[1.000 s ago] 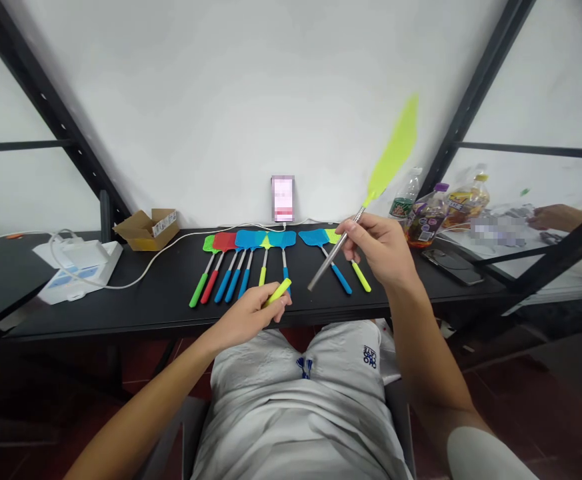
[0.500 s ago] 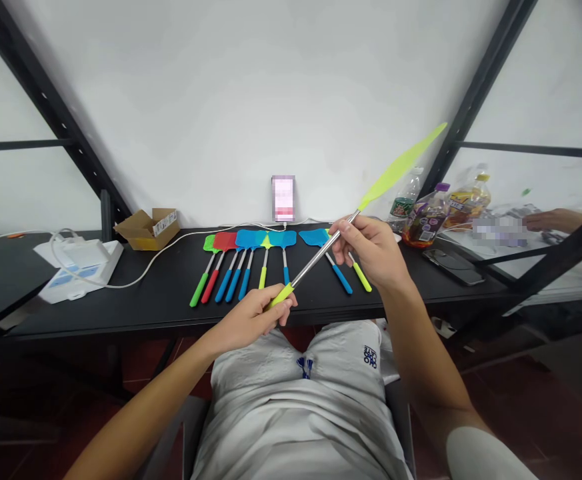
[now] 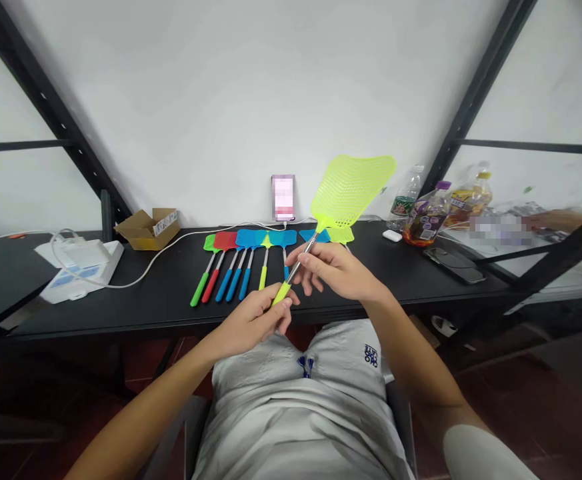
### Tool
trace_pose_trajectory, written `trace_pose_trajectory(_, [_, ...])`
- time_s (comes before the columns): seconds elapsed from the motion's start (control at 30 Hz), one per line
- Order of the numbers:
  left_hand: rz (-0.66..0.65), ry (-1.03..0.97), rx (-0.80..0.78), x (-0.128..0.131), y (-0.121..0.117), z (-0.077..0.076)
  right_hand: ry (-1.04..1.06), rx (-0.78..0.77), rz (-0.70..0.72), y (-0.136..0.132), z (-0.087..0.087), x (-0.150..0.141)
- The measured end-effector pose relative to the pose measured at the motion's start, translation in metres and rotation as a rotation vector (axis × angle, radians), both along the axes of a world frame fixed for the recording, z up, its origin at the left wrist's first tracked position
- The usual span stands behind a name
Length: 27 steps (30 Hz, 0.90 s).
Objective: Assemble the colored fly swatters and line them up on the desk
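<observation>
A yellow-green fly swatter (image 3: 351, 190) with a metal shaft is held up over the table edge, its mesh head tilted up and to the right. My left hand (image 3: 258, 312) is closed round its yellow grip. Higher up, the fingers of my right hand (image 3: 338, 268) pinch the metal shaft just below the head. Behind my hands, a row of fly swatters lies on the table: a green one (image 3: 201, 288), a red one (image 3: 211, 285) and several blue ones (image 3: 245, 283), with a yellow one among them. My right hand partly hides a blue and a yellow swatter on the right.
A phone (image 3: 284, 198) leans on the wall. An open cardboard box (image 3: 148, 230) and a white device with cables (image 3: 81, 267) stand left. On the right are bottles (image 3: 427, 217), a small white case (image 3: 392, 236) and a dark phone (image 3: 453, 265). A co-worker's hand (image 3: 553, 220) shows far right.
My right hand has slid down the shaft towards my left hand, and the swatter has become shorter. Its head has turned from edge-on to face me and come lower and left.
</observation>
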State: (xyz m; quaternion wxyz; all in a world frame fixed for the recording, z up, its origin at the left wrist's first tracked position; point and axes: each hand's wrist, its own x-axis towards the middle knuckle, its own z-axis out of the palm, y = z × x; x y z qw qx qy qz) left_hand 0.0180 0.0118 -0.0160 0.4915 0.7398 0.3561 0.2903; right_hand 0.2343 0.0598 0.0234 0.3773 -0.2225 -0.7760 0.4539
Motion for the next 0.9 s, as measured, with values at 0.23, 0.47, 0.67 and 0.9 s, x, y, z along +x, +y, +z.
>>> trace_pose_trajectory(0.23, [0.005, -0.086, 0.003, 0.0, 0.004, -0.002, -0.108, 0.012, 0.035, 0.005, -0.003, -0.004])
trace_pose_trajectory(0.47, [0.413, -0.274, 0.134, -0.021, 0.024, 0.007, -0.406, 0.074, -0.089, 0.016, 0.002, 0.019])
trace_pose_trajectory(0.67, [0.894, 0.035, 0.437, -0.085, 0.068, 0.007, -0.617, 0.098, -0.435, 0.042, 0.007, 0.075])
trace_pose_trajectory(0.9, [0.988, 0.749, 0.469, -0.116, 0.101, -0.01, -1.028, 0.044, -0.805, 0.087, -0.015, 0.121])
